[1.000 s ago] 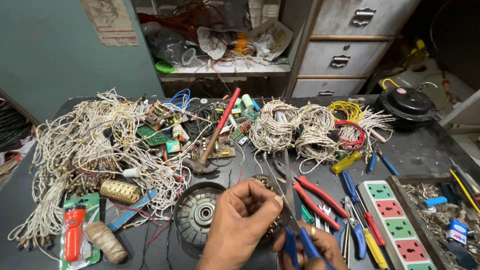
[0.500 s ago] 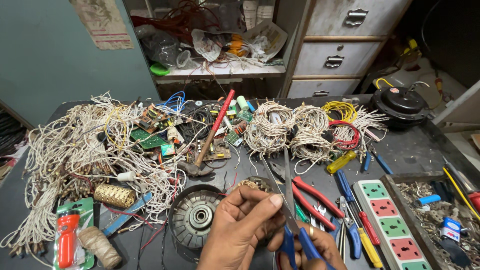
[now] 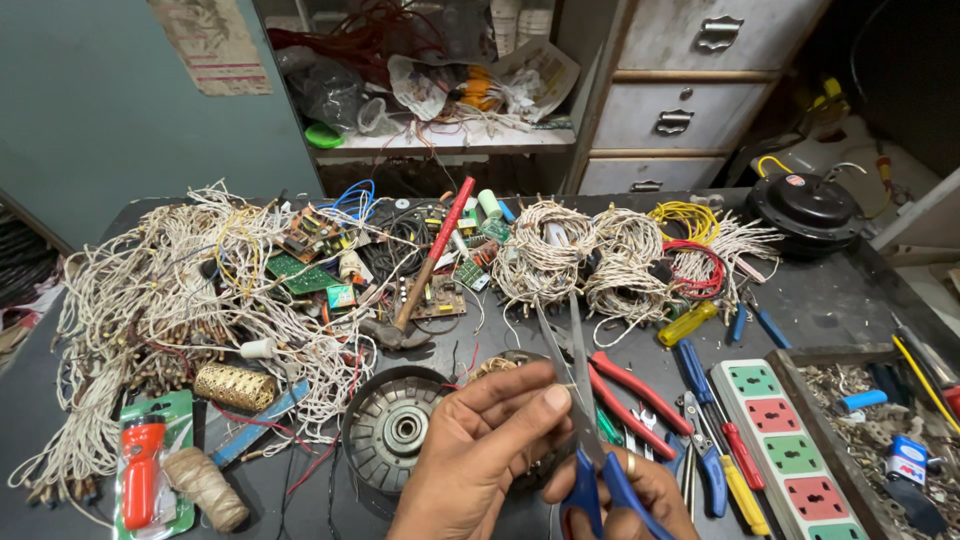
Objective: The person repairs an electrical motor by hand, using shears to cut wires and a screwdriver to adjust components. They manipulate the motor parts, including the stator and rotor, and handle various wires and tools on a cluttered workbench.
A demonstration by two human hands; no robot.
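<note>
- Scissors (image 3: 572, 385) front and centre in the head view: we grip the blue handles low in our right hand (image 3: 625, 500), fingers threaded through the loops and clenched on them, long blades pointing up and slightly parted, likely so the tips stay in sight.
- Our left hand (image 3: 480, 455) comes in from the left, thumb and fingertips pinched together right against the blades; something thin may sit in that pinch, but we cannot tell what.
- Just left of that hand lies a round metal rotor (image 3: 392, 428) on the dark bench (image 3: 830, 300).
- Beyond, a red-handled hammer (image 3: 425, 265) rests among circuit boards, with white wire bundles (image 3: 575, 260) behind the blades.
- At right, red pliers (image 3: 630, 390) and a switch strip (image 3: 790, 450) lie close, within easy reach.
</note>
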